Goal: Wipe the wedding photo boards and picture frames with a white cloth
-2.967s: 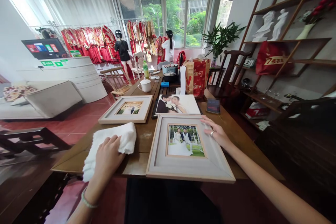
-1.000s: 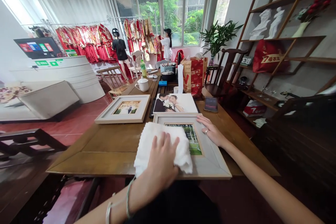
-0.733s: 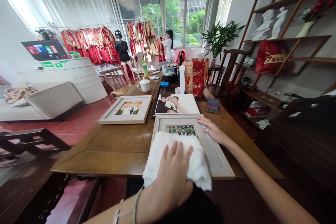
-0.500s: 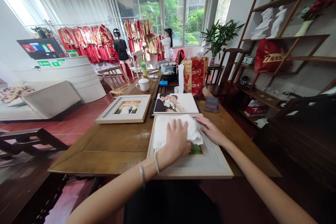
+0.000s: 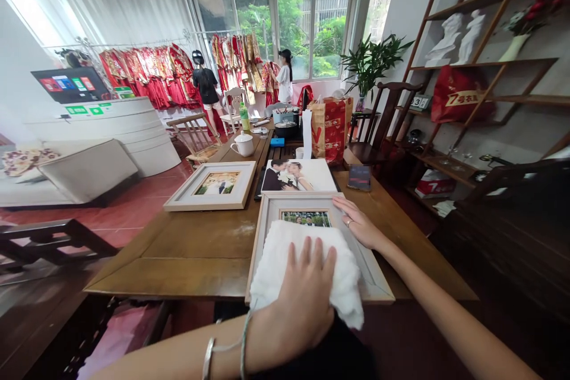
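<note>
While left hand (image 5: 303, 297) presses towel (image 5: 285, 255) flat, right hand (image 5: 358, 225) steadies frame (image 5: 369, 276), palm flat.

The left hand (image 5: 303, 297) lies flat, palm down, fingers spread and pointing forward, its forearm reaching in from the lower left with bracelets at the wrist. The right hand (image 5: 358, 225) also rests flat, fingers extended, arm stretched from the lower right.

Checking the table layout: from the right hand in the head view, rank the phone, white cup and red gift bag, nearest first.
From the right hand:
1. Phone, just beyond the fingers.
2. Red gift bag, farther back, mid-table.
3. White cup, far left.
</note>
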### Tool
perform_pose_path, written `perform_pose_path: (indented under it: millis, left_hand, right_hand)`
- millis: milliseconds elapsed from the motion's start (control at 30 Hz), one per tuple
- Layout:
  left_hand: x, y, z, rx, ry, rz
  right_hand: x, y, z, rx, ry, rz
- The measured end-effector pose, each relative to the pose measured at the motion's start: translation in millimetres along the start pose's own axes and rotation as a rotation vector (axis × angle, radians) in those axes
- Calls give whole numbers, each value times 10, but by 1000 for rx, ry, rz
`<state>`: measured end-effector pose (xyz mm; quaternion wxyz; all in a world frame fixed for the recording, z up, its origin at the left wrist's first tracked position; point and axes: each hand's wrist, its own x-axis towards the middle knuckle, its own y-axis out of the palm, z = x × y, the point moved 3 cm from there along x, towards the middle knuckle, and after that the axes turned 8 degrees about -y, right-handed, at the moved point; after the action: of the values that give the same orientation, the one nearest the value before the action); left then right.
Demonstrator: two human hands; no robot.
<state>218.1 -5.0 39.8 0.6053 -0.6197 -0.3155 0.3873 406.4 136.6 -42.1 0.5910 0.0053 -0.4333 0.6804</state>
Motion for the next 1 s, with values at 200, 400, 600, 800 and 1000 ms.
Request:
perform_pose_path:
  millis: [200, 400, 600, 800, 1000]
  left_hand:
    - [787, -73, 388, 96, -245, -150]
    - [984, -71, 370, 48, -91, -127]
    - [199, -45, -90, -113, 120, 40]
    - [-24, -46, -296, -61, 117, 77]
    - [743, 35, -86, 61, -146, -97]
  right_hand:
    - [-13, -1, -27, 9, -40, 3]
    - [-10, -6, -37, 57, -5, -28]
    - [-8, -8, -16, 80, 19, -37]
    - [-3, -2, 28, 116, 66, -56]
    - [-7, -19, 31, 247, 113, -65]
